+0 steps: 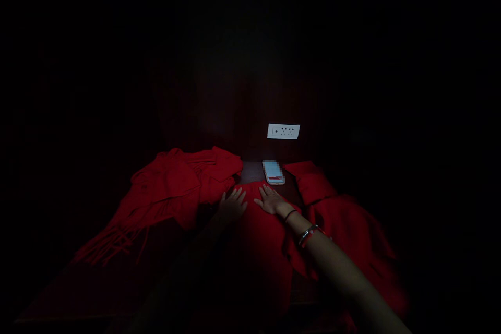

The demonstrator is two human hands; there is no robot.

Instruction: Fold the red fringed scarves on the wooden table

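A red cloth, spread lengthwise, lies on the dark table between two heaps of red fabric. Near its far end my left hand rests at the left edge, fingers spread. My right hand lies flat on the same cloth a little to the right, its fingers apart; a dark band and a bracelet circle that wrist and forearm. Neither hand grips anything. The near part of the cloth and my left forearm fade into shadow.
At left lies a heap of red fringed scarves. More red fabric lies at right. A phone rests beyond my right hand, below a white wall socket. Surroundings are very dark.
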